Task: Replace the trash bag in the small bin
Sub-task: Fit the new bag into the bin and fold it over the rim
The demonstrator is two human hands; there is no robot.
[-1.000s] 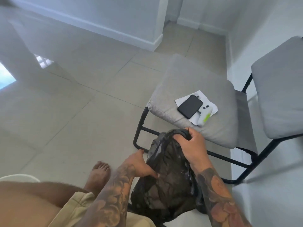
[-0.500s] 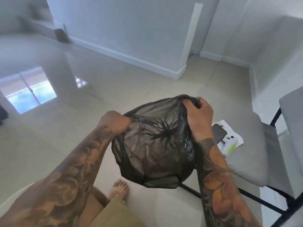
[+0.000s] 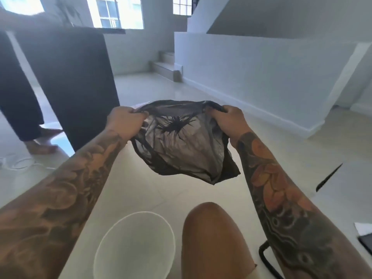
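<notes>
Pale floor tiles [image 3: 153, 188] stretch toward a low white wall [image 3: 261, 77]. Both hands hold a thin black trash bag [image 3: 181, 146] up in the air: the left hand [image 3: 125, 121] has a closed grip on one side of its rim, the right hand [image 3: 227, 121] on the other (mouth stretched open between them). Below, beside a bare knee [image 3: 211, 228], stands the small white bin [image 3: 134, 246]

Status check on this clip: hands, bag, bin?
Left hand and right hand both gripping black trash bag rim, mouth stretched open, held in air. White bin below, unlined. Nothing between them.
</notes>
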